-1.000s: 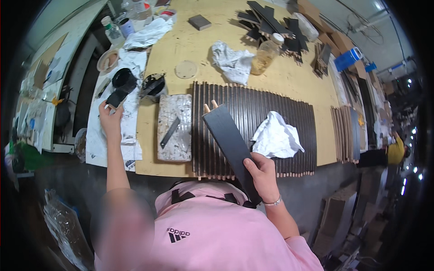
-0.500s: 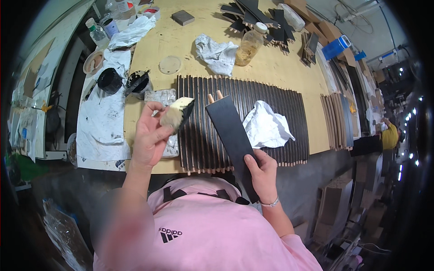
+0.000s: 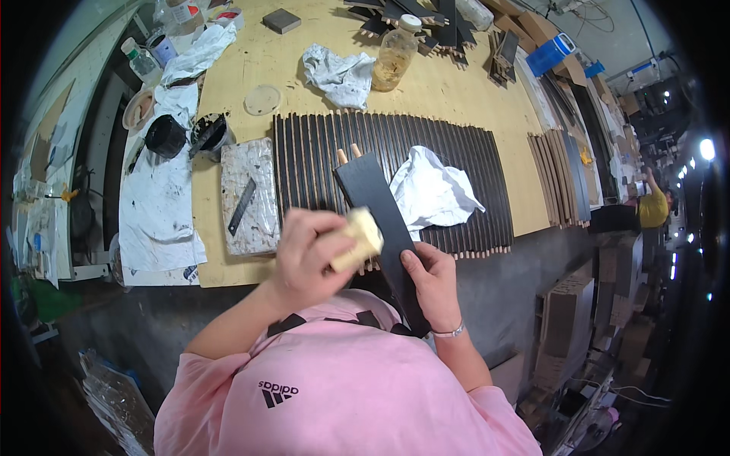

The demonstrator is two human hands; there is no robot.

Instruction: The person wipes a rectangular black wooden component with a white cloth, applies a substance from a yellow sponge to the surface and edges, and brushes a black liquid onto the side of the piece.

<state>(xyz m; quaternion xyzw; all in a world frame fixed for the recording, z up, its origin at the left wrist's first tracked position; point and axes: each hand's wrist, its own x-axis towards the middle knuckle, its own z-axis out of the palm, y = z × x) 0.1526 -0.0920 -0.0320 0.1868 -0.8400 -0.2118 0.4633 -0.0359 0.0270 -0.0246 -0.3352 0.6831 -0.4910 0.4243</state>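
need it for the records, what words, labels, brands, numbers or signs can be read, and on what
Pink shirt: upside-down dark lettering and logo; not copied here.
Clear container, back left: label too small to read.
White sheet, near edge: dark marks, too blurred to read.

this looks like a woodworking workshop. a smudged worktable (image 3: 449, 83) holds a black-coated tub (image 3: 165, 137), rags (image 3: 338, 76) and a row of dark pegged slats (image 3: 475, 175), and cardboard boxes (image 3: 566, 323) stand on the floor nearby.

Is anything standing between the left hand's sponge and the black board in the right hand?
Nothing visible: the pale sponge in the left hand is at the left edge of the black board held by the right hand; contact is unclear.
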